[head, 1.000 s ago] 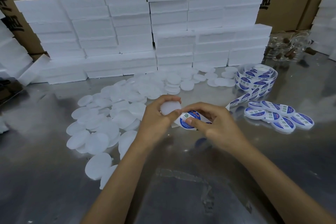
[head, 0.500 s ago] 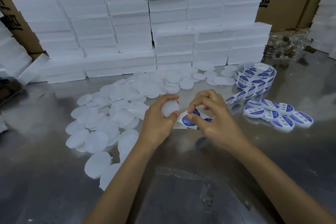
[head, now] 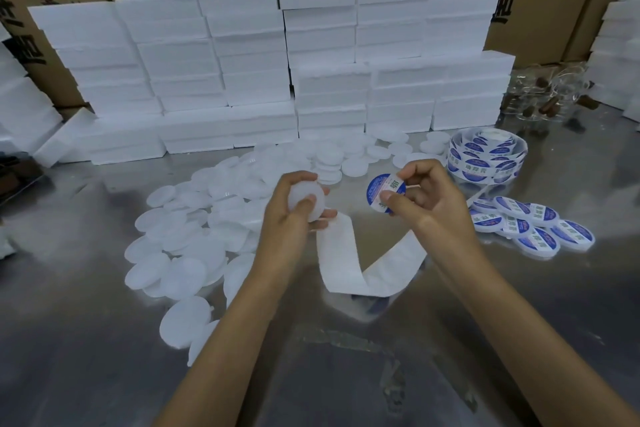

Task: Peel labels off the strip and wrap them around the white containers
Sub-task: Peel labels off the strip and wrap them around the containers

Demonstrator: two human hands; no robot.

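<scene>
My left hand [head: 294, 215] grips a round white container [head: 308, 199] above the metal table, and its lower fingers also hold the end of the bare white backing strip [head: 349, 267]. That strip loops down onto the table and runs right toward the label roll [head: 485, 158]. My right hand [head: 426, 198] pinches a round blue and white label [head: 384, 196] between thumb and fingers. The label hangs free of the strip, a short way right of the container.
Many unlabelled white containers [head: 194, 243] lie scattered on the left of the metal table [head: 346, 374]. Several labelled ones [head: 530, 225] sit at the right. White foam boxes [head: 263, 73] are stacked along the back, with cardboard cartons behind them.
My right hand has peeled the label off the strip and lifted it up and to the right. The emptied backing now trails loose from my left hand, and the hands have moved apart.
</scene>
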